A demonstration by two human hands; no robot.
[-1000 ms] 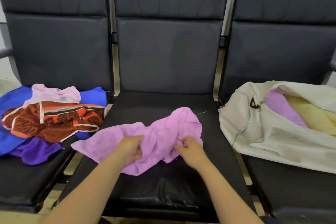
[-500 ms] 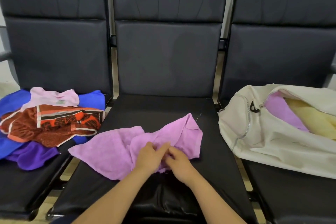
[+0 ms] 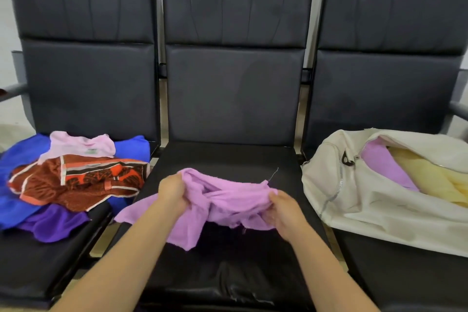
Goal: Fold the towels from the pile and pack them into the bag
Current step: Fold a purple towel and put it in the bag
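- Where the row of black padded chairs begins on the left, a loose pile of towels [image 3: 76, 180] in blue, pale pink, purple and an orange-brown pattern lies on the left seat [image 3: 38, 261]. Its edge reaches the seat's inner side, so a careless tug on the next towel would likely drag others into the gap between chairs.
- The left hand [image 3: 173, 194] is closed, its fingers curled round a bunched upper corner of a soft lilac terry towel [image 3: 228, 197].
- The lilac towel is raised just above the middle seat [image 3: 228, 273], crumpled and twisted between the hands, with one flap trailing down onto the cushion. Folding it in this state would probably trap creases and give a lumpy bundle; it seems to need spreading flat first.
- The right hand [image 3: 283, 210] pinches the towel's opposite edge between thumb and curled fingers. The hold looks shallow, so pulling the cloth taut could slip it free. A loose thread sticks up near this corner and might snag.
- A cream fabric bag with a zip [image 3: 367, 205] lies slumped on the right seat, its mouth open, with a folded lilac cloth [image 3: 387, 170] and a yellow cloth [image 3: 435, 180] inside. The limp opening may collapse, or the zip catch the towel, during packing.
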